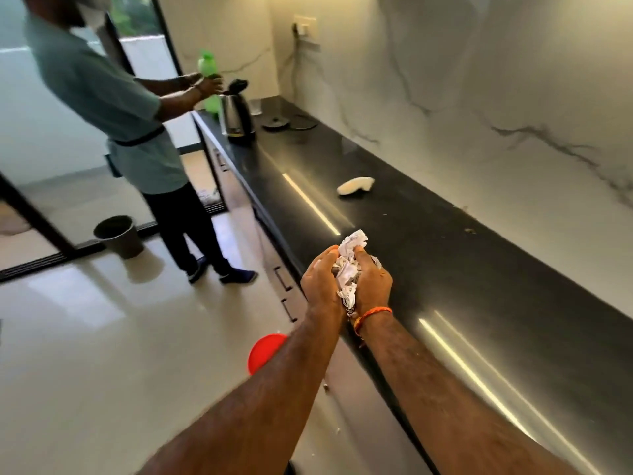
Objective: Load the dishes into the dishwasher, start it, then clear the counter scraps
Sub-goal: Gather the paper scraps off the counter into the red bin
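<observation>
A crumpled wad of white paper scraps (pixel 349 265) is pressed between both my hands above the front edge of the black counter (pixel 462 269). My left hand (pixel 320 281) curls round its left side, and my right hand (pixel 373 282), with an orange thread at the wrist, grips its right side. Farther along the counter lies a white scrap (pixel 355 185). Small dark crumbs (pixel 470 230) sit near the marble wall. No dishwasher can be told apart among the cabinet fronts below the counter.
Another person (pixel 113 108) stands at the counter's far end holding a green bottle (pixel 208 65) over a steel kettle (pixel 236 114). A dark bin (pixel 120 236) stands on the floor by the glass door. A red round lid (pixel 265 351) shows below my left arm.
</observation>
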A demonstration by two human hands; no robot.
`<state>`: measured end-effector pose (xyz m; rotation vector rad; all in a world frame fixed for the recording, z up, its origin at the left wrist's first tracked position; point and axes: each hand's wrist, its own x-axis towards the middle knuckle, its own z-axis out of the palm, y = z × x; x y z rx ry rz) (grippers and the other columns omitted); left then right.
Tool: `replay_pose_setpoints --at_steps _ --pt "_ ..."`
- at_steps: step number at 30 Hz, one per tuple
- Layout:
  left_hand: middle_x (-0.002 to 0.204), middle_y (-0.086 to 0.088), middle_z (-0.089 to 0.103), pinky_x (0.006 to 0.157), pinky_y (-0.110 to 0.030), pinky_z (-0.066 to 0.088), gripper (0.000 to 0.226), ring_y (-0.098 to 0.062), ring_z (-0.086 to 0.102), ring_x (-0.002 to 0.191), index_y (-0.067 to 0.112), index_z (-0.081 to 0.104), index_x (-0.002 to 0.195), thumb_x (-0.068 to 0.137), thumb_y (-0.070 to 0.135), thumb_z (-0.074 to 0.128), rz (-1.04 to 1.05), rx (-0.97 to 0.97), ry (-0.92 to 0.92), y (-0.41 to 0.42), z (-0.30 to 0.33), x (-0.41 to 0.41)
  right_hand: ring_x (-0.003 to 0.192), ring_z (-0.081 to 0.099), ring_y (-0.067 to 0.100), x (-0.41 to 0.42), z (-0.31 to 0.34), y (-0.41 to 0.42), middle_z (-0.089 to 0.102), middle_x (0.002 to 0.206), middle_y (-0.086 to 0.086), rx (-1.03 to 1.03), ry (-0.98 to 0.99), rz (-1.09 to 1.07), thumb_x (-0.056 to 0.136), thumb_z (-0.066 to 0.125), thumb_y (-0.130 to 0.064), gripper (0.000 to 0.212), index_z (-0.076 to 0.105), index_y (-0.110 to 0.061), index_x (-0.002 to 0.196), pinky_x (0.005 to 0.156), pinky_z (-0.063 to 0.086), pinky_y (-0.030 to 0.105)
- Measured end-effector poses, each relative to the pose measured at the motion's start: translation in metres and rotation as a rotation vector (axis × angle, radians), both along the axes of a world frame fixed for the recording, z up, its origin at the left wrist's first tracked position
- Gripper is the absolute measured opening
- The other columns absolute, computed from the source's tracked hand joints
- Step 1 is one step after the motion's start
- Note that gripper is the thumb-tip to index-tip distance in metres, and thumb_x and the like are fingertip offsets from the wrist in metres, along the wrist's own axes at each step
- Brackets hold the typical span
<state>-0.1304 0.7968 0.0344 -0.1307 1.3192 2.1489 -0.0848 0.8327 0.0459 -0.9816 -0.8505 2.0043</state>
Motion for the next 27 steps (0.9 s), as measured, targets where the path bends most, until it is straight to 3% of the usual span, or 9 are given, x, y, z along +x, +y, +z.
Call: replay_pose_setpoints --at_steps 4,9,12,14,16,19,27 --pt "0.105 -0.024 0.074 0.084 -0.048 0.061 0.03 -0.04 0.073 0.095 0.0 0.075 0.108 0.085 0.018 0.072 0.147 0.006 -0.037 -0.029 -0.01 -0.062 0.08 0.072 0.035 -0.067 -0.007 -0.026 0.075 0.09 0.021 0.006 0.002 0.107 0.089 0.072 -0.019 0.02 0.076 0.0 0.091 0.074 0.061 0.044" --pt "0.105 -0.025 0.074 0.09 -0.055 0.058 0.03 -0.042 0.072 0.096 -0.002 0.075 0.107 0.082 0.015 0.072 0.286 -0.008 -0.077 -0.065 -0.036 -0.145 0.082 0.073 0.037 -0.153 -0.033 -0.058 0.075 0.09 0.02 -0.018 -0.041 0.219 0.085 0.074 -0.023 0.018 0.079 -0.006 0.083 0.082 0.06 0.051" --pt "0.105 -0.026 0.073 0.088 -0.053 0.058 0.026 -0.04 0.072 0.091 -0.005 0.074 0.107 0.086 0.01 0.071 0.335 -0.025 -0.107 -0.081 -0.055 -0.183 0.087 0.073 0.04 -0.199 -0.057 -0.073 0.075 0.093 0.022 -0.051 -0.077 0.254 0.073 0.078 -0.034 0.035 0.079 -0.003 0.09 0.085 0.059 0.055" --pt "0.104 -0.025 0.074 0.084 -0.049 0.059 0.024 -0.036 0.071 0.085 -0.005 0.073 0.107 0.088 0.008 0.069 0.345 -0.047 -0.126 -0.088 -0.069 -0.203 0.088 0.073 0.04 -0.219 -0.073 -0.08 0.075 0.095 0.021 -0.087 -0.1 0.262 0.071 0.079 -0.036 0.04 0.078 -0.002 0.093 0.083 0.059 0.052" --pt "0.105 -0.028 0.072 0.088 -0.054 0.057 0.026 -0.041 0.071 0.089 -0.006 0.073 0.107 0.085 0.007 0.071 0.371 -0.034 -0.166 -0.091 -0.091 -0.223 0.082 0.073 0.036 -0.24 -0.094 -0.081 0.075 0.091 0.02 -0.128 -0.125 0.257 0.082 0.077 -0.026 0.027 0.077 -0.001 0.091 0.075 0.06 0.044" --pt "0.109 -0.032 0.07 0.094 -0.059 0.054 0.04 -0.049 0.068 0.098 -0.007 0.072 0.107 0.073 0.013 0.076 0.407 -0.028 -0.223 -0.088 -0.13 -0.247 0.074 0.072 0.031 -0.264 -0.132 -0.076 0.075 0.087 0.019 -0.184 -0.137 0.256 0.09 0.071 -0.016 0.018 0.075 0.001 0.093 0.064 0.057 0.035" --pt "0.101 -0.027 0.073 0.08 -0.044 0.06 0.024 -0.039 0.071 0.088 -0.005 0.072 0.109 0.087 0.004 0.07 0.432 -0.112 -0.339 -0.072 -0.319 -0.29 0.074 0.074 0.032 -0.314 -0.317 -0.062 0.076 0.084 0.019 -0.23 -0.278 0.253 0.09 0.07 -0.012 0.018 0.079 -0.007 0.076 0.064 0.057 0.036"
